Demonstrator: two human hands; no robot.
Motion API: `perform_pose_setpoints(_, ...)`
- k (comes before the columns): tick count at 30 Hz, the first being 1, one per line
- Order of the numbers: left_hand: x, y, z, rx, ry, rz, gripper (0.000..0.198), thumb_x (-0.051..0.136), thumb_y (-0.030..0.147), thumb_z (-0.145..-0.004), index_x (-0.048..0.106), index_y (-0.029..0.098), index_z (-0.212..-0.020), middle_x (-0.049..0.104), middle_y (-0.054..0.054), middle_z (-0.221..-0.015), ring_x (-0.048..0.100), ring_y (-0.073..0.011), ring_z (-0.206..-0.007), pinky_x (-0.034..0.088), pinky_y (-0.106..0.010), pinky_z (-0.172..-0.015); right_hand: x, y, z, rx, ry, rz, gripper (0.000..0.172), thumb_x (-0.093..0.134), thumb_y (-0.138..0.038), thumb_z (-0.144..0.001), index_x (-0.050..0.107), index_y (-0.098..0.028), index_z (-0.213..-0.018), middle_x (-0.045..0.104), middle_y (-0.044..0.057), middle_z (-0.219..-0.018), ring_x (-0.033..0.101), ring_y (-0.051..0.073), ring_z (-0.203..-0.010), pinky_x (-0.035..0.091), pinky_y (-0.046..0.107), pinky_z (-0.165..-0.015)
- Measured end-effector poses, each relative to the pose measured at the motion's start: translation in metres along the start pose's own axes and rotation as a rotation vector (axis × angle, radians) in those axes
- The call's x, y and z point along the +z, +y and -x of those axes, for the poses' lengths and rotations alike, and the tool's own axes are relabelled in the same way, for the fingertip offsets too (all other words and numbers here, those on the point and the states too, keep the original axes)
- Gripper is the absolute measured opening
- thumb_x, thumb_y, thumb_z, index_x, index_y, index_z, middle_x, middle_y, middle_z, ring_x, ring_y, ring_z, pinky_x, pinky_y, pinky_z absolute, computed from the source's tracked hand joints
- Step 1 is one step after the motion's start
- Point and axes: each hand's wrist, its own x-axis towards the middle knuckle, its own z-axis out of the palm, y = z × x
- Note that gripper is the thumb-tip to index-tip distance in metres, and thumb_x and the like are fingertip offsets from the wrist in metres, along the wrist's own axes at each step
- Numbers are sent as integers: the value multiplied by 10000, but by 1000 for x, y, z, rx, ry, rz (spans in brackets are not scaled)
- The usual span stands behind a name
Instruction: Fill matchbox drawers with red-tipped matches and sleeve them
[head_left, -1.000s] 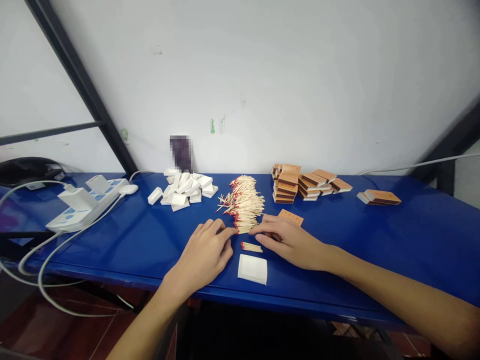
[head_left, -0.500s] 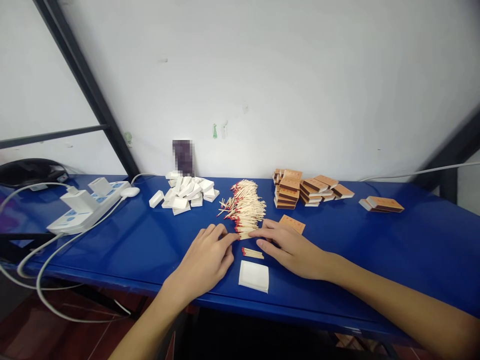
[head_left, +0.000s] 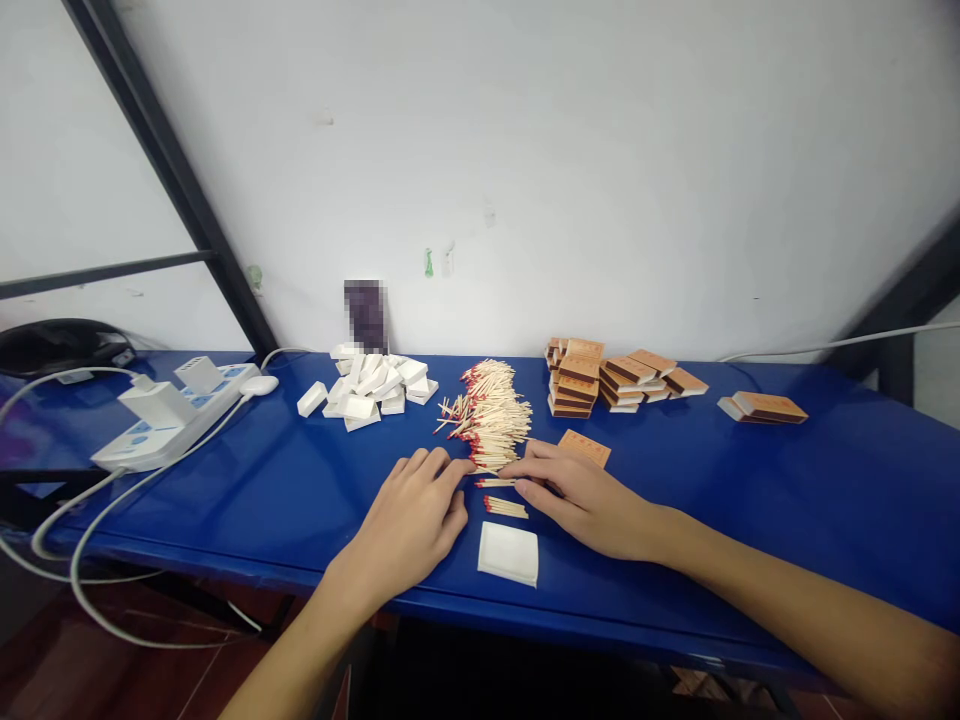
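One left hand (head_left: 409, 520) and one right hand (head_left: 589, 490) meet at the near edge of a heap of red-tipped matches (head_left: 495, 410) on a glossy blue counter (head_left: 300, 500), set against a marked white wall (head_left: 600, 150). Each grip is loosely open, thumb apart from index finger, holding nothing; both index fingertips touch the heap's front. Loose matches (head_left: 506, 507) lie nearer, before a shallow white tray (head_left: 508, 553). A dark metal frame (head_left: 142, 130) and a white power strip (head_left: 120, 450) stand at left; red-brown floor tiles (head_left: 150, 680) show below. Stacked orange matchboxes (head_left: 577, 370) and a flat orange matchbox (head_left: 585, 447) carry reddish printed characters, too small to read. A dark panel (head_left: 366, 312) by the wall is pixelated.
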Motion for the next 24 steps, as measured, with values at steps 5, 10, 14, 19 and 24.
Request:
perform_pose_setpoints(5,1,-1,0,4,4,1,294,407,201,-968,567,223,-1213,576,-62,-1021,519,-227,-938,440,-388,-818,1,0,0,-19,15,12,329,376,-306,-1025,676,-210,-1120,546,51,-874,552,186,-816,432,319,-733)
perform_pose_setpoints(10,0,0,0,7,-5,6,264,407,198,-967,591,218,-1155,574,-59,-1001,518,-226,-934,437,-382,-804,1,1,0,-36,20,15,337,366,-306,-1029,683,-208,-1086,555,49,-850,552,186,-812,425,323,-734)
perform_pose_setpoints(14,-1,0,0,4,-23,7,257,412,194,-967,596,217,-1145,569,-57,-998,517,-224,-934,433,-381,-803,2,2,0,-45,24,8,338,364,-308,-1031,684,-204,-1064,559,48,-862,549,181,-810,420,320,-732)
perform_pose_setpoints(19,-1,1,-1,1,-29,9,254,417,192,-966,593,218,-1147,561,-53,-999,518,-229,-938,435,-388,-802,1,2,-1,-39,19,0,318,386,-289,-1024,690,-199,-1042,546,45,-845,545,184,-818,417,318,-731)
perform_pose_setpoints(24,-1,0,0,12,-30,13,235,416,190,-967,594,203,-1119,553,-56,-1001,507,-225,-937,433,-389,-821,0,0,0,-32,17,-17,309,391,-274,-1018,688,-195,-1044,552,52,-871,549,183,-825,420,318,-739)
